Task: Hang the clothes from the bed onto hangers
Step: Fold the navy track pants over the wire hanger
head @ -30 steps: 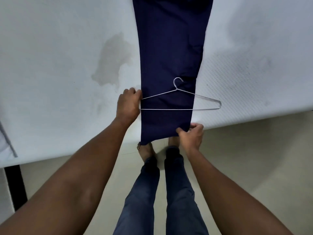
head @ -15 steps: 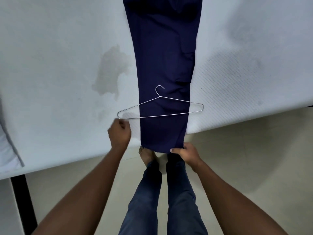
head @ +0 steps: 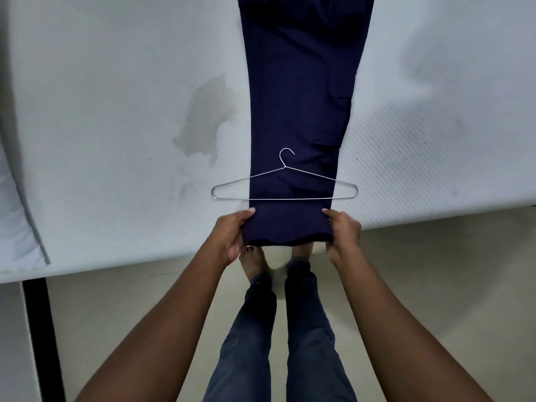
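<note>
- I see the navy trousers (head: 298, 111) laid flat and lengthwise on the white mattress (head: 116, 97). They run from the top edge of the view down to the near edge of the bed.
- The narrow end of the trousers reaches the mattress edge and hangs just over it, above the pale floor (head: 435, 285).
- A thin wire hanger (head: 290, 199) lies on top of the trousers close to that end, hook pointing away from me. Its straight bottom bar crosses the cloth from side to side, and both shoulder tips stick out past the fabric onto the bare mattress.
- My left hand (head: 232, 236) grips the left corner of the trouser end, thumb lying on top and fingers curled beneath the cloth.
- My right hand (head: 343, 233) grips the opposite corner the same way, thumb on top.
- Both hands sit just below the hanger's bar and neither touches the wire.
- A greyish stain (head: 206, 123) marks the mattress left of the trousers, near the hanger's left tip.
- Below the bed edge I see my own legs in blue jeans (head: 313, 329) and a bare foot (head: 252, 262) on the floor.
- A black bed leg (head: 43, 329) stands at the lower left.
</note>
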Action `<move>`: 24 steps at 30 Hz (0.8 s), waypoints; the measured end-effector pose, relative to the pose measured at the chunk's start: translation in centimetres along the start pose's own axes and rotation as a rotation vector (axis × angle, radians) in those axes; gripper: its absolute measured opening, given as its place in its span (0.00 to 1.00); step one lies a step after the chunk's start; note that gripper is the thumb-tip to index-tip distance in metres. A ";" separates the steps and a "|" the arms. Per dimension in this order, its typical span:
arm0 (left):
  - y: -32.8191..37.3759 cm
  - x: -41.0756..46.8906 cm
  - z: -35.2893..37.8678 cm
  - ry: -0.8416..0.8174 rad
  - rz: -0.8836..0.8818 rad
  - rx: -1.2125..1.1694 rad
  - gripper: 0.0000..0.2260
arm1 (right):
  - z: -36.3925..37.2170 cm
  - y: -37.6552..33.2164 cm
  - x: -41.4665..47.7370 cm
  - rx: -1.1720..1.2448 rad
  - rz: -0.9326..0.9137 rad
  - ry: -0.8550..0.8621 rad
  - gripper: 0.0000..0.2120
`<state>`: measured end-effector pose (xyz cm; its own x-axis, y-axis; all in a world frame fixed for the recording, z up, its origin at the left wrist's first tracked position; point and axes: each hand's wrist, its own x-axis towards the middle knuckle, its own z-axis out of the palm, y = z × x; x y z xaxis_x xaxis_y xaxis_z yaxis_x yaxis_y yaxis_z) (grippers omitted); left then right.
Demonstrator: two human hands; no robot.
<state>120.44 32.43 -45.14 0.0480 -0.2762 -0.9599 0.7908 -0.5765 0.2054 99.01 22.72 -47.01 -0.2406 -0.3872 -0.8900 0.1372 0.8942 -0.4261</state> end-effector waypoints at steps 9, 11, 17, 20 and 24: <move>7.0 4.6 5.5 0.524 0.838 1.820 0.12 | 4.2 -2.2 -0.5 -0.289 -0.078 -0.014 0.36; 8.0 6.1 6.9 0.390 0.919 1.837 0.15 | 4.4 -1.3 -0.5 -0.365 -0.020 -0.039 0.33; 8.2 9.0 8.6 0.191 0.907 1.821 0.04 | 4.7 -0.2 -0.8 -0.094 0.146 -0.182 0.07; 8.5 8.4 8.3 0.094 0.814 1.514 0.04 | 5.8 -0.9 -0.6 0.126 0.186 -0.212 0.05; 8.7 5.4 7.3 -0.025 0.888 1.322 0.06 | 7.6 -2.5 0.1 0.396 0.136 -0.269 0.11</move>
<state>123.16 20.31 -47.17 0.1646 -0.8780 -0.4496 -0.5453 -0.4608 0.7003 105.95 18.79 -47.25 0.0539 -0.3642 -0.9298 0.5172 0.8067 -0.2860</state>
